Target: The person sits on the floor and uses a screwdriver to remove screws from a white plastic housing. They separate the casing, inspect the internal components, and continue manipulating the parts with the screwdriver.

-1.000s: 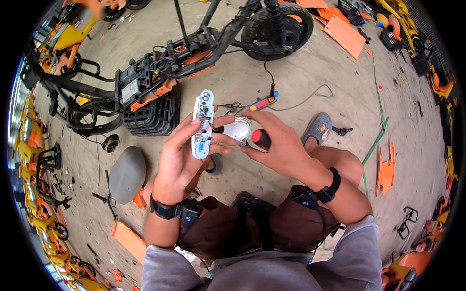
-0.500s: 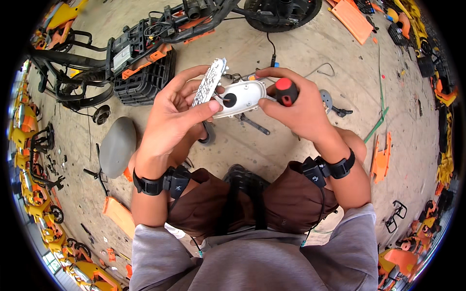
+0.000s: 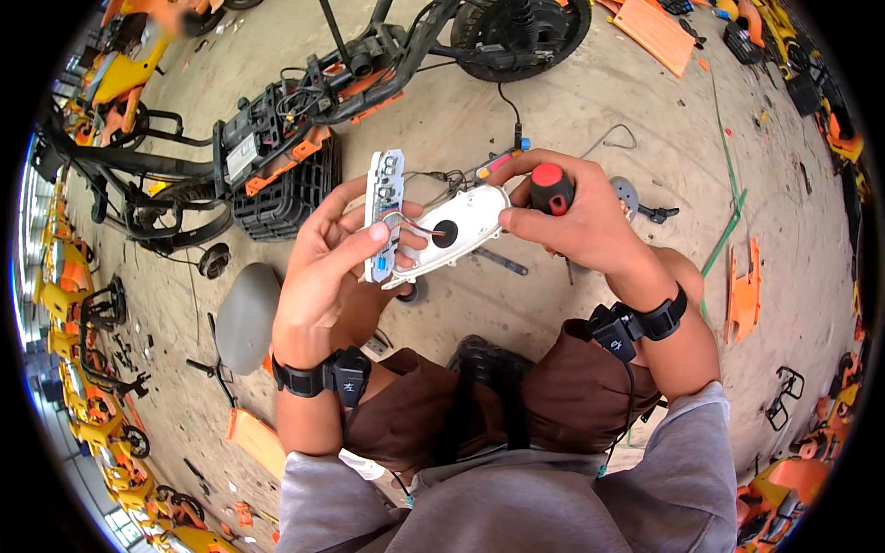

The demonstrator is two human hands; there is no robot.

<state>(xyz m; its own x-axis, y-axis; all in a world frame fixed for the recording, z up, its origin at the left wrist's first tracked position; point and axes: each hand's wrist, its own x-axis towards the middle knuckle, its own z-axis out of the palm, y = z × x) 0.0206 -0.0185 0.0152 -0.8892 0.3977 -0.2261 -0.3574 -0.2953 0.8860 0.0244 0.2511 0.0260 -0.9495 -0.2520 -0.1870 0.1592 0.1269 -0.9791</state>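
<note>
My left hand (image 3: 318,263) pinches a narrow white circuit board (image 3: 384,189) between thumb and fingers. The board stands nearly upright, its face with small components showing. Thin wires (image 3: 402,221) run from it toward a round dark opening in a white oval plastic housing (image 3: 475,210). My right hand (image 3: 590,217) grips the far right end of that housing. A screwdriver (image 3: 553,188) with a red and black handle is tucked in the same hand, its shaft mostly hidden. The housing's lower left end lies close behind the board, near my left fingers.
A stripped scooter frame (image 3: 277,124) with a black crate (image 3: 297,189) lies at the upper left, its wheel (image 3: 524,41) beyond my hands. A grey seat (image 3: 249,318) rests left of me. Orange panels (image 3: 743,290) and a green strap (image 3: 728,230) lie on the floor at right.
My left hand has turned the circuit board, so its component side and wires now show instead of the patterned side. The housing has tilted, its left end lower. The whole view has shifted slightly.
</note>
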